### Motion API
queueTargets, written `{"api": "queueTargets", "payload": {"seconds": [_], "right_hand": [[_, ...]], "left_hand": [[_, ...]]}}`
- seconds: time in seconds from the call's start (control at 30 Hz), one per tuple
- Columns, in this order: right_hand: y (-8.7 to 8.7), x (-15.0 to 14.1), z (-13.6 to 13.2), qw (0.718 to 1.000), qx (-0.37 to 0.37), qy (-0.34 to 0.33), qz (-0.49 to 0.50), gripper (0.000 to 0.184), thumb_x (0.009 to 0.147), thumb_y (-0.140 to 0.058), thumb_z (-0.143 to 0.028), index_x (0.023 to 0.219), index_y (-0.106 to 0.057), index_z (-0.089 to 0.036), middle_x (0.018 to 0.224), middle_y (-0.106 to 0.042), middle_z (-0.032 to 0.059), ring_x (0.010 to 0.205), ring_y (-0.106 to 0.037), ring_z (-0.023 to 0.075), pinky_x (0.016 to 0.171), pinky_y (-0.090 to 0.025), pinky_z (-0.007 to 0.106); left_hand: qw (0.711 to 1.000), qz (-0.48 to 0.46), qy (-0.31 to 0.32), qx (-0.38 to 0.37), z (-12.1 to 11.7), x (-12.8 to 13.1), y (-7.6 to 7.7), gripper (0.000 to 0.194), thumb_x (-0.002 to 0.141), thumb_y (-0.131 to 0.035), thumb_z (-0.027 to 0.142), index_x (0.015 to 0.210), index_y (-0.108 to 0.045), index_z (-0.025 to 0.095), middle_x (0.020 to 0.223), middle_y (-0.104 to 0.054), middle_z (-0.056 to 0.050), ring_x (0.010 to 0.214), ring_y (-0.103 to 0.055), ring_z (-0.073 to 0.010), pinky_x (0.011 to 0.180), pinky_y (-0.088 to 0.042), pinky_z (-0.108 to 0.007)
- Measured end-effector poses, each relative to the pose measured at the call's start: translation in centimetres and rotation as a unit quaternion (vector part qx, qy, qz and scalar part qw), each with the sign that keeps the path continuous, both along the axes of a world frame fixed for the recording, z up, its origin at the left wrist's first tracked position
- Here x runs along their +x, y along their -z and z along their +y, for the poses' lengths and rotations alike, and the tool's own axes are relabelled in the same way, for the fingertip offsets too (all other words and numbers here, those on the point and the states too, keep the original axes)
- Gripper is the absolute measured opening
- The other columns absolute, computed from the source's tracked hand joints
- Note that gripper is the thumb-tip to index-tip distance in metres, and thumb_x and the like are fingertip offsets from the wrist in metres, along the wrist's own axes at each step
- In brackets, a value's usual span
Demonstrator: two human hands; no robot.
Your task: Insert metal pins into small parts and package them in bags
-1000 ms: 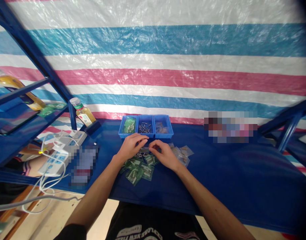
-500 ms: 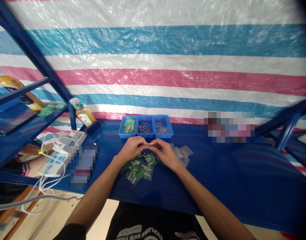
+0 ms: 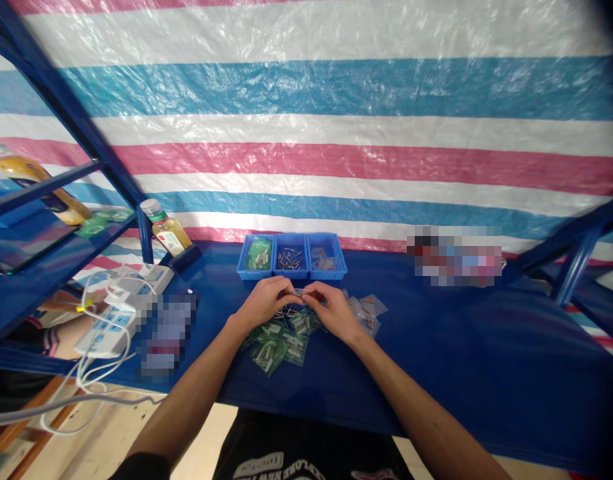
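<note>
My left hand (image 3: 269, 300) and my right hand (image 3: 331, 310) meet above the blue table, with their fingertips pinching a small silvery part (image 3: 299, 292) between them. Its exact shape is hidden by my fingers. Just below my hands lies a heap of small green-tinted plastic bags (image 3: 279, 347) holding metal pieces, with loose metal pins (image 3: 285, 313) beside it. To the right of my right hand are clear bags of metal parts (image 3: 367, 313). Beyond my hands stands a blue three-compartment bin (image 3: 291, 257) holding a green bag, metal pins and a clear bag.
Left of my hands lie a white power strip (image 3: 121, 320) with white cables and a pixelated object (image 3: 166, 337). A bottle (image 3: 169, 233) stands at the table's back left, beside a blue shelf frame (image 3: 141, 220). Another pixelated object (image 3: 453, 257) lies back right, before a striped tarp (image 3: 336, 160).
My hands have come together from slightly apart, and my fingertips now meet on the small silvery part. The view has shifted slightly, and the items on the table have not visibly moved.
</note>
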State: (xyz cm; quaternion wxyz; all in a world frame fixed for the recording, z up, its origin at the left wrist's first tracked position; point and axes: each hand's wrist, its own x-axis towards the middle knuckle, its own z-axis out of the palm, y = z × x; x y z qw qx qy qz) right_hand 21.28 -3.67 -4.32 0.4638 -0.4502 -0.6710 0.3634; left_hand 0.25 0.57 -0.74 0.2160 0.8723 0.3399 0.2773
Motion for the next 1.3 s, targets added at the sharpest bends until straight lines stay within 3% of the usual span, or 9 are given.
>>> {"api": "queueTargets", "payload": {"seconds": [0.3,0.53,0.77,1.03,1.3], "right_hand": [[-0.8,0.0,-0.3,1.000,0.011,0.016,0.015,0.020,0.095,-0.061,-0.040,0.089,-0.067,-0.022,0.082,-0.068,0.0012,0.072,-0.059,0.0179,0.067,-0.047,0.030],[-0.4,0.0,-0.3,1.000,0.020,0.008,-0.005,0.017,0.095,-0.062,-0.038,0.096,-0.069,-0.022,0.082,-0.068,0.0011,0.070,-0.058,0.0176,0.065,-0.046,0.029],[-1.0,0.1,-0.4,0.998,0.052,0.030,0.000,0.019,0.096,-0.060,-0.036,0.087,-0.068,-0.021,0.081,-0.068,0.0018,0.073,-0.059,0.0185,0.069,-0.046,0.030],[-1.2,0.0,-0.6,0.998,0.058,0.022,-0.005,0.014,0.094,-0.064,-0.034,0.095,-0.069,-0.022,0.086,-0.069,0.0021,0.074,-0.060,0.0182,0.070,-0.047,0.029],[-1.6,0.0,-0.5,0.998,0.055,0.037,-0.004,0.017,0.097,-0.057,-0.032,0.088,-0.066,-0.021,0.084,-0.068,0.0022,0.076,-0.060,0.0187,0.073,-0.046,0.030]], "left_hand": [[0.999,-0.038,0.007,-0.012,-0.1,0.2,0.1,0.016,0.096,-0.068,0.035,0.097,-0.072,0.019,0.091,-0.073,-0.003,0.078,-0.064,-0.0152,0.074,-0.047,-0.025],[0.999,-0.028,0.008,-0.027,0.0,0.2,0.1,0.012,0.097,-0.067,0.029,0.094,-0.070,0.018,0.089,-0.073,-0.003,0.081,-0.067,-0.0158,0.075,-0.047,-0.025],[1.000,-0.022,0.004,-0.020,-0.4,0.3,-0.2,0.019,0.096,-0.067,0.036,0.099,-0.072,0.017,0.087,-0.071,-0.002,0.069,-0.060,-0.0127,0.066,-0.045,-0.024],[0.999,-0.037,0.012,-0.022,-0.1,0.2,0.0,0.019,0.095,-0.069,0.033,0.090,-0.072,0.016,0.084,-0.071,-0.003,0.074,-0.062,-0.0139,0.069,-0.045,-0.024],[0.999,-0.046,-0.002,-0.021,-0.2,0.4,0.1,0.021,0.093,-0.072,0.037,0.091,-0.072,0.016,0.083,-0.071,-0.002,0.071,-0.060,-0.0127,0.067,-0.044,-0.024]]}}
